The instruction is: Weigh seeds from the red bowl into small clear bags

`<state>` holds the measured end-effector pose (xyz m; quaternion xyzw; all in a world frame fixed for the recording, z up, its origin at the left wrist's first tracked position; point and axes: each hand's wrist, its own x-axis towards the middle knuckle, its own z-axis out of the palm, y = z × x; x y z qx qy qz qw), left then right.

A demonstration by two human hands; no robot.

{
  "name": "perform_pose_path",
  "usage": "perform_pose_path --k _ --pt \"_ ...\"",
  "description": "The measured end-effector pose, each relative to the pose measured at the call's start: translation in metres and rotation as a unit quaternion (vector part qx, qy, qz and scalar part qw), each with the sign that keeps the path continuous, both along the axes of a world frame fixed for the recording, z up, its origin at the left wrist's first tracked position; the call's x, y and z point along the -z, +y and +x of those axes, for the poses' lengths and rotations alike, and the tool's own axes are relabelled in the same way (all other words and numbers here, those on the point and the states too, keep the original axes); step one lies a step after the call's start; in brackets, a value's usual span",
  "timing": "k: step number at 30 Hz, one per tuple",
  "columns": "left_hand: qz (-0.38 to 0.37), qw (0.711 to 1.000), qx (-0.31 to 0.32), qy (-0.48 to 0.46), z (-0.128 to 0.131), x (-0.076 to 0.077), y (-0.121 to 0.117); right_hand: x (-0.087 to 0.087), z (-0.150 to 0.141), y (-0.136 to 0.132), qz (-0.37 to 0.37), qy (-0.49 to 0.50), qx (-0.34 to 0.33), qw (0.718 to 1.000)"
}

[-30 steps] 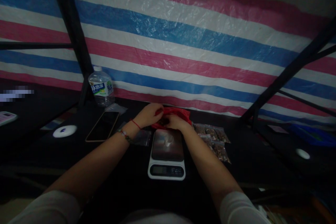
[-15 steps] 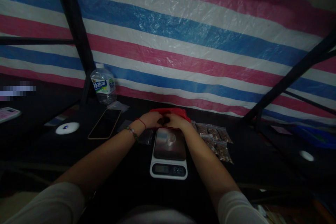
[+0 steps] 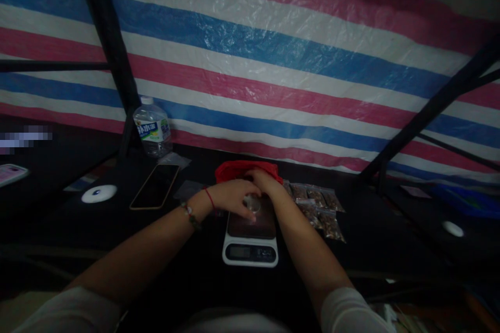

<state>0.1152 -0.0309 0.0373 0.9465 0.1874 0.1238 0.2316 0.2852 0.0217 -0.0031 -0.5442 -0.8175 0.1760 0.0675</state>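
A white kitchen scale [image 3: 250, 260] with a metal plate lies in front of me. My left hand [image 3: 233, 196] is over its plate, thumb and fingers closed round a small clear round cup [image 3: 253, 203]. Just behind the scale sits a red plastic bag [image 3: 228, 170], its mouth towards me. My right hand [image 3: 263, 181] reaches into the bag, and its fingers are mostly hidden there and behind the left hand. Right of the scale lie several small clear zip bags [image 3: 332, 225] filled with brown bits.
Left of the scale are a dark phone [image 3: 156, 187], a white round device [image 3: 99, 193] and thin clear plastic bags [image 3: 191, 190]. A large clear bottle [image 3: 152, 130] stands behind them by a dark metal post [image 3: 111, 36]. Striped sheeting [image 3: 250, 78] hangs at the back.
My left hand has left the red bag and come towards me, onto the clear cup on the scale. The right hand stays at the bag, whose left side now shows more.
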Motion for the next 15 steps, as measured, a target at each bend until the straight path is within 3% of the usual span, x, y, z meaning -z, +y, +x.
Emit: perform_pose_path --k 4,7,11,15 --pt "0.006 1.000 -0.008 0.027 0.007 0.008 -0.001 0.006 -0.003 0.005 0.030 -0.048 -0.004 0.998" --pt "0.029 0.998 -0.056 -0.012 0.005 0.002 0.022 0.008 -0.006 0.008 0.032 -0.064 0.012 0.997" --pt "0.056 0.993 -0.104 0.031 0.006 -0.006 0.049 0.007 -0.006 0.004 0.060 -0.058 0.044 0.995" --pt "0.033 0.986 -0.164 -0.009 0.013 0.010 0.055 0.007 -0.002 0.000 0.078 -0.025 0.047 0.996"
